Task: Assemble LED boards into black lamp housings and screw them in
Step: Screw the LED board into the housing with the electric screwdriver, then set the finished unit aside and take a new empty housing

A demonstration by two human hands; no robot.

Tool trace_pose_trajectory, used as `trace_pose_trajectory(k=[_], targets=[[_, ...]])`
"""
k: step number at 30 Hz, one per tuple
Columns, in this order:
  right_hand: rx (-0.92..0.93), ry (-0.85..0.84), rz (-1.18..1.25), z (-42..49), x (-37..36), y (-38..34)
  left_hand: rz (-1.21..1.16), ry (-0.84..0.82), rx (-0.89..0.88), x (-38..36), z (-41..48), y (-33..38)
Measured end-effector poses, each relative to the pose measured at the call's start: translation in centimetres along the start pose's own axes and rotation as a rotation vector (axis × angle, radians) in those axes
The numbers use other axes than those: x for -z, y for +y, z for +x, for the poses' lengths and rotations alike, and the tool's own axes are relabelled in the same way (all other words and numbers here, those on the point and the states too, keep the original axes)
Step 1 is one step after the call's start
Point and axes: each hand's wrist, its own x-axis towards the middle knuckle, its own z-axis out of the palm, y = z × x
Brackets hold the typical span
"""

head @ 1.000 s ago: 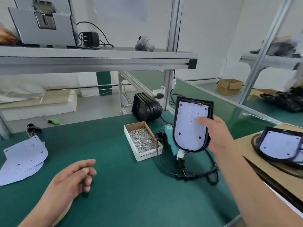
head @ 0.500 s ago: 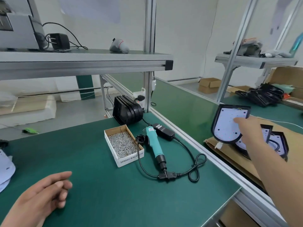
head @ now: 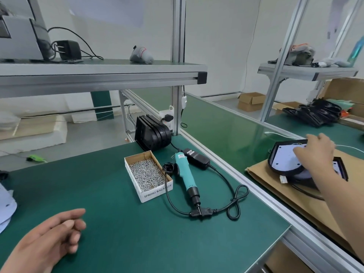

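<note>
Spare boards far left, so more units to build. Left hand idle over table, grip loose, fingers half curled, empty. Screws, empty housings, driver lie mid-table, untouched. Right hand lies on a boarded housing, looks done, atop others on cardboard; whether grip pinches the rim, can't tell.

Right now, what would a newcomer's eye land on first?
The teal screwdriver lies in the middle of the green bench, beside an open box of screws. At the right, the right hand holds a black lamp with a white board over brown cardboard. The left hand is loosely curled at the near left.
</note>
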Motion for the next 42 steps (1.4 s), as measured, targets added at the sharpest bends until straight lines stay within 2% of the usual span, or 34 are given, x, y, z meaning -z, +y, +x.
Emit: trace_pose_trajectory(k=[5,13,18,26,35,38,42], targets=[[0.198,-0.002,-0.001,-0.7,-0.5,-1.8,-0.010,-0.001,0.030,0.1,0.1,0.2],[0.417,0.082,0.153,-5.2,-2.3,-6.8,0.046,-0.001,-0.016,-0.7,-1.0,0.4],[0.546,-0.063,0.347,-10.4,-4.2,-13.4,0.060,0.004,-0.034,-1.9,-2.2,1.0],[0.672,-0.229,0.405,-16.9,-7.0,-24.9,0.049,-0.003,-0.054,-1.9,-2.6,1.1],[0.812,-0.243,0.269,-16.4,-9.7,-38.0,-0.007,-0.016,-0.039,-1.5,-1.9,0.7],[0.826,-0.202,0.226,-15.5,-10.5,-40.6,-0.016,-0.034,-0.033,-1.4,-2.1,0.7],[0.869,-0.149,0.044,-14.7,-12.1,-42.4,-0.018,-0.055,-0.023,-1.6,-2.1,1.0]])
